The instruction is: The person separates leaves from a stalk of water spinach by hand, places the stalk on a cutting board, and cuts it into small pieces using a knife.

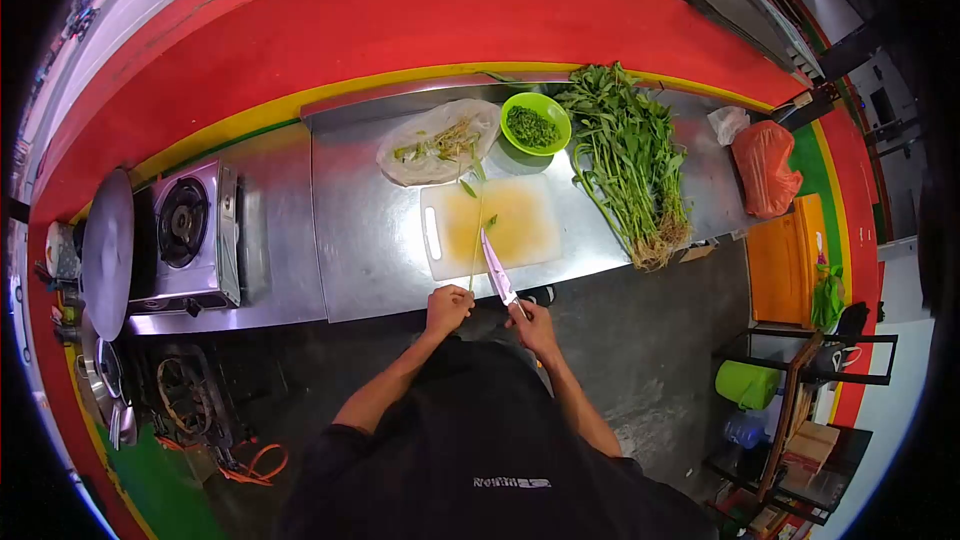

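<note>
My left hand (450, 310) is closed on the lower end of a thin green stem (475, 250), which stretches away over the cutting board (540, 230). In my right hand (530, 325) is the handle of a kitchen knife (495, 265); its blade points away over the board, close to the right of the stem. A small leaf piece (491, 221) lies by the knife tip. Behind the board, a clear plastic bag (400, 165) bears stem and root scraps. A lime-green bowl (563, 124) holds chopped greens (530, 127). To its right lies a large bunch of leafy greens (630, 160) with roots.
A gas stove (190, 230) stands at the left of the metal counter (365, 260), beside a large round metal pan or lid (108, 255). An orange-red plastic bag (767, 168) sits at the right end. A red wall (400, 25) runs behind the counter.
</note>
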The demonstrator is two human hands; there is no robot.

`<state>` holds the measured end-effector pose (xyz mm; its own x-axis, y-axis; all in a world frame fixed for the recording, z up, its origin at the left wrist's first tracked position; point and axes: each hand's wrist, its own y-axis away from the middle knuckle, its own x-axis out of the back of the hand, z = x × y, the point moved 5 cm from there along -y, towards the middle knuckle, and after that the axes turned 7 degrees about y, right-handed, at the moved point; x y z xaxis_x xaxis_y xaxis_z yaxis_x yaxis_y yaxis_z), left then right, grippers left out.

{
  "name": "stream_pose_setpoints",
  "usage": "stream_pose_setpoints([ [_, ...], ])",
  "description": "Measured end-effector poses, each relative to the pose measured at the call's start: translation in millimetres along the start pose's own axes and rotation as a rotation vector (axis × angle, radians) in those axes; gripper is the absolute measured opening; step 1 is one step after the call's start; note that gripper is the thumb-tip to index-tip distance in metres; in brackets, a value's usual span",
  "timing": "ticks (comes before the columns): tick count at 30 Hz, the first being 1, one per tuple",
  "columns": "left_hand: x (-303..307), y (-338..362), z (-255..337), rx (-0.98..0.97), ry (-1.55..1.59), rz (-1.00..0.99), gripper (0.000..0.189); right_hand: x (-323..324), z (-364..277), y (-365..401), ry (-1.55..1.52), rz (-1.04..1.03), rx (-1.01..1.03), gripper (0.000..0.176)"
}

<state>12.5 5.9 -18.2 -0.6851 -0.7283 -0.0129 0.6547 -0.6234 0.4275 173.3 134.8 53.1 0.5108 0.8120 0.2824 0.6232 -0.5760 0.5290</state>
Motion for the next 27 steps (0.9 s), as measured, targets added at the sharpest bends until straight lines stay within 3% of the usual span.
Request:
stream_pose_setpoints([
  [13,1,-1,1,0.066,0.139,-0.142,0.018,3,-10,1,0.154,0.132,0.114,0.026],
  [24,3,2,7,0.05,0.168,-0.128,0.02,5,-13,1,0.24,0.213,0.207,0.026],
  [26,3,2,6,0.037,0.136,-0.118,0.02,2,-20,6,0.027,0.03,-0.057,0.027],
  [27,2,1,6,0.022,0.117,-0.11,0.02,4,-22,5,0.026,0.03,-0.056,0.027],
])
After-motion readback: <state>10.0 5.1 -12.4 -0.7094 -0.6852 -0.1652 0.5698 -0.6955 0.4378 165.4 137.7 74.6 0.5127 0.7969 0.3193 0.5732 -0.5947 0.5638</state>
